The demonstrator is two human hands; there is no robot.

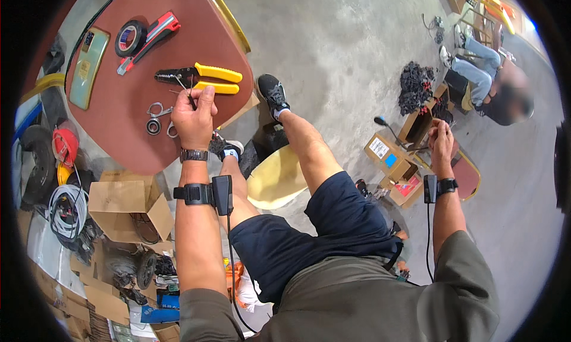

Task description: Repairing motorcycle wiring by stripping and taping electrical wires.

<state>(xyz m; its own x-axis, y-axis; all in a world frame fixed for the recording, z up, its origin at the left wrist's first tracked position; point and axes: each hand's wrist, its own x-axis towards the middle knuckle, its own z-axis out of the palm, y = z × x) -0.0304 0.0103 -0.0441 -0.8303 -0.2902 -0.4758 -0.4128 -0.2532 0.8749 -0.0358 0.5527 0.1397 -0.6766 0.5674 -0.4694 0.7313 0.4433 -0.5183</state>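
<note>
Your left hand (193,113) pinches a thin wire (185,90) just at 6 o'clock of the untouched yellow-handled pliers (199,77) on the red surface (119,110); your right hand (441,141) grips a dark cable (397,137), work unfinished.

Grey concrete floor (345,38), round reddish-brown table (119,113), scattered cardboard boxes (122,205).

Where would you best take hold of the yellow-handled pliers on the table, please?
Probably by the two yellow handles, coming from the right. The pliers lie flat on the table, dark jaws pointing left, handles splayed slightly toward the table's right edge. The left hand sits just below the jaw end, pinching a thin wire, so the handle end is freer.
</note>
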